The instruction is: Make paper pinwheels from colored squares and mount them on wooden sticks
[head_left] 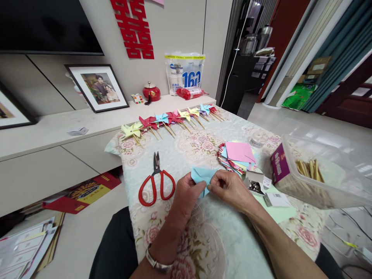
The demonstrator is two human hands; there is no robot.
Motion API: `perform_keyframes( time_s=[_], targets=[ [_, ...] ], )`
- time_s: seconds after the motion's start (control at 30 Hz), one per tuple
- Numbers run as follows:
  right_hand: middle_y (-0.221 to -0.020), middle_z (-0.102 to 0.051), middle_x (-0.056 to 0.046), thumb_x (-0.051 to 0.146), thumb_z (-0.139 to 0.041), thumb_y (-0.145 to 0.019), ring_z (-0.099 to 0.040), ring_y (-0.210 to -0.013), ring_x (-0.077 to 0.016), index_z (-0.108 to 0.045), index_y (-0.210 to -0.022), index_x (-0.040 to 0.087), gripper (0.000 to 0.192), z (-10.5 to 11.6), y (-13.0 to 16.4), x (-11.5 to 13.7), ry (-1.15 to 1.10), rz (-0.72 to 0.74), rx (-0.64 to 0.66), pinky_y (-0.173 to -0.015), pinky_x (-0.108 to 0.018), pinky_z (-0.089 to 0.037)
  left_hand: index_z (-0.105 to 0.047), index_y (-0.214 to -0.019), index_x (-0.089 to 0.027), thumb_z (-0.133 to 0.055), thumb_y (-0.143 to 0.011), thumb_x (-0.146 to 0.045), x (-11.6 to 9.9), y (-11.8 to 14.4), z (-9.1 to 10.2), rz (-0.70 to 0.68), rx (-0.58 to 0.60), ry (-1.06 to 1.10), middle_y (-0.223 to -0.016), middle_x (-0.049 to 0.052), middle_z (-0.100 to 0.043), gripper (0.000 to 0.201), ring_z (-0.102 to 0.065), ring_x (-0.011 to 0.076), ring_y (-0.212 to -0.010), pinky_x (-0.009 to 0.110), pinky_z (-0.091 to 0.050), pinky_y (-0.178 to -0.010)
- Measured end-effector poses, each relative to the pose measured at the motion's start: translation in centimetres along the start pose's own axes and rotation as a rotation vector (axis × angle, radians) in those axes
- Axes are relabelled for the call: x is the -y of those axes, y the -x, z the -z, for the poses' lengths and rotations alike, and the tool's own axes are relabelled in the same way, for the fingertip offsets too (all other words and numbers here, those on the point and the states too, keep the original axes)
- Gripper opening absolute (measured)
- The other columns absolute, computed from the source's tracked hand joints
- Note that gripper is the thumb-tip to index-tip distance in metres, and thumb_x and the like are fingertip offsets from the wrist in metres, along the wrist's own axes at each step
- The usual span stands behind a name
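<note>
Left of the light blue paper [202,175], the red scissors [156,186] lay flat on the flowered tablecloth [180,149], and the left hand [186,193] pinched the lower left edge of that paper, fingers closed on it. Right of the paper, the right hand [231,188] gripped its other edge in a narrow pinch, so the sheet was held just above the cloth between both hands, with the stack of coloured paper [237,157] and the small box of pins [255,185] just beside it. I judged that an uneven pull could tear or crease the thin paper, and a careless wrist could knock the pins over.
</note>
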State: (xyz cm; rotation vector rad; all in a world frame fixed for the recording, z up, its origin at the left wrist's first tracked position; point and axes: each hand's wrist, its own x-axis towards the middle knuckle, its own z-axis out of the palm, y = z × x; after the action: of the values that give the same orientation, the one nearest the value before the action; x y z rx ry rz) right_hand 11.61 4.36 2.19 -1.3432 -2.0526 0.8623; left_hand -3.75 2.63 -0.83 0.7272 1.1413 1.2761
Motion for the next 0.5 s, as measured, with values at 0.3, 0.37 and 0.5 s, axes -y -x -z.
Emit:
perform_keyframes(
  time_s=[0.3, 0.37, 0.5],
  targets=[
    [-0.060, -0.054, 0.003, 0.025, -0.064, -0.078, -0.050, -0.057, -0.0126, -0.058, -0.062, 0.019, 0.017, 0.04, -0.08, 0.09, -0.018, -0.038, 0.014, -0.055, -0.025, -0.034, -0.068, -0.070, -0.016, -0.073, -0.058, -0.023, 0.24, 0.04, 0.22, 0.000, 0.023, -0.047, -0.059, -0.002, -0.063, 0.015, -0.054, 0.0132, -0.056, 0.023, -0.042, -0.054],
    [-0.060, -0.053, 0.004, 0.026, -0.064, -0.078, -0.049, -0.057, -0.0124, -0.059, -0.062, 0.019, 0.018, 0.04, -0.06, 0.21, -0.031, -0.045, 0.016, -0.055, -0.025, -0.034, -0.066, -0.068, -0.016, -0.072, -0.059, -0.024, 0.19, 0.10, 0.27, 0.004, 0.025, -0.065, -0.058, -0.002, -0.063, 0.014, -0.054, 0.0133, -0.055, 0.023, -0.041, -0.053],
    [-0.058, -0.050, 0.004, 0.029, -0.068, -0.077, -0.044, -0.056, -0.0115, -0.059, -0.063, 0.019, 0.020, 0.39, 0.05, 0.26, -0.110, -0.064, 0.043, -0.053, -0.024, -0.031, -0.067, -0.068, -0.015, -0.072, -0.059, -0.024, -0.21, 0.20, 0.25, 0.021, 0.019, -0.073, -0.055, -0.001, -0.063, 0.014, -0.054, 0.0134, -0.051, 0.023, -0.041, -0.051]
  ],
)
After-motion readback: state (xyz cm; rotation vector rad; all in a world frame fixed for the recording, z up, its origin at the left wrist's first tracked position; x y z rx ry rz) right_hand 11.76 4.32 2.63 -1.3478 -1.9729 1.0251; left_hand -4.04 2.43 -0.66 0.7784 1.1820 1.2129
